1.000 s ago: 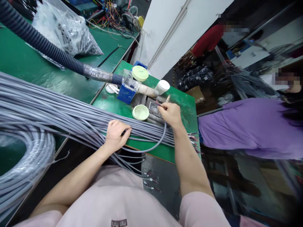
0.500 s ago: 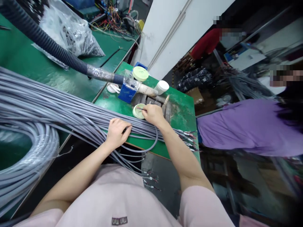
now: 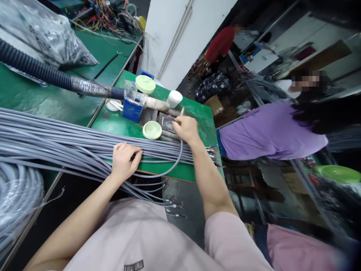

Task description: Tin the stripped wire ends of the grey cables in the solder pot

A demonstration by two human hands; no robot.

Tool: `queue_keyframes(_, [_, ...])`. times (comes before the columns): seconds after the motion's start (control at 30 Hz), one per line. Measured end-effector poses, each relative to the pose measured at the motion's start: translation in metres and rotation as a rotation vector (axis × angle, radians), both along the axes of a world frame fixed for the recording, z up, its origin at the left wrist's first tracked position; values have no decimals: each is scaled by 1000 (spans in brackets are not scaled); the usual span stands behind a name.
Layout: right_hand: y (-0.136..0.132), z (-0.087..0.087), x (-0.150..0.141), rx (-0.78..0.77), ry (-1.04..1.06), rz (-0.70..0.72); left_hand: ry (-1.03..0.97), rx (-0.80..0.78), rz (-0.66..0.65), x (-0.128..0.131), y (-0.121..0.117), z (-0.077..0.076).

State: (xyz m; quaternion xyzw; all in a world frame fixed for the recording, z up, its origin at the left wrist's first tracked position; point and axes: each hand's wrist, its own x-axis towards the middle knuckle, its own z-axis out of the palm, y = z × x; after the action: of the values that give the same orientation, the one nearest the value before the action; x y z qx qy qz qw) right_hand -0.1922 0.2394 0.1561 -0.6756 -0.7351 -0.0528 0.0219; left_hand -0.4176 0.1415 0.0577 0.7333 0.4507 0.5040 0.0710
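Note:
A grey cable (image 3: pixel 177 160) curves up into my right hand (image 3: pixel 186 129), whose fingers are closed around its end. The thin bare-tipped wires at that end are over a square metal-topped pot (image 3: pixel 168 123) set among dark blocks. To the left of that hand sits a shallow pale green dish (image 3: pixel 152 130). My left hand (image 3: pixel 124 160) lies on the long bundle of grey cables (image 3: pixel 93 145), its fingers curled over them and its thumb near the index finger. What lies beneath its palm is hidden.
A ribbed black hose (image 3: pixel 53 78) ends in a pale nozzle beside the pot, by a blue box (image 3: pixel 132 110). Behind are a white jar (image 3: pixel 175 98) and a light green lid (image 3: pixel 145 83). Coiled cable (image 3: pixel 19 199) lies left; a person in purple (image 3: pixel 267 131) is at right.
My right hand has carried the wire ends from the pale green dish rightward to the square metal pot. My left hand stays on the cables. The whole view has shifted.

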Motion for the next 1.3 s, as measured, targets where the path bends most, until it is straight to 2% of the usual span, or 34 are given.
queue_keyframes(0.17, [16, -22, 26, -19, 0, -144, -18, -9, -2, 1, 1, -1])
queue_keyframes(0.3, [25, -36, 30, -35, -8, -200, -44, -43, 2, 1, 1, -2])
queue_keyframes(0.43, [28, -41, 31, -50, -18, -224, -34, -63, 1, 1, 1, -2])
queue_keyframes(1.07, [34, -49, 32, -77, -12, -226, -50, -50, -2, 0, 1, -2])
queue_keyframes(1.2, [23, -39, 34, -8, 146, -175, -45, -46, 8, 1, 1, -3])
queue_keyframes(1.3, [-6, -24, 29, 47, 420, -80, -30, -26, 12, 1, 1, -4])
